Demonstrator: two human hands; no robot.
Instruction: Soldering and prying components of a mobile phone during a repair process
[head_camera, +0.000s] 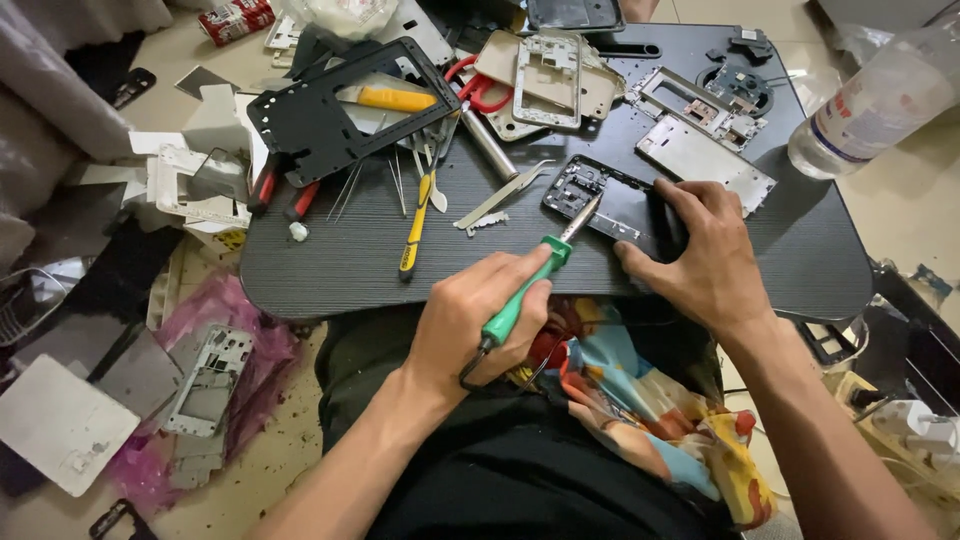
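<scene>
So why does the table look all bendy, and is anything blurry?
Head view: the wide lens curves the dark table edges; the plastic bottle at the corner looks stretched and soft; soft even light, faint shadows; the left hand holding the green soldering iron stays sharp.
</scene>
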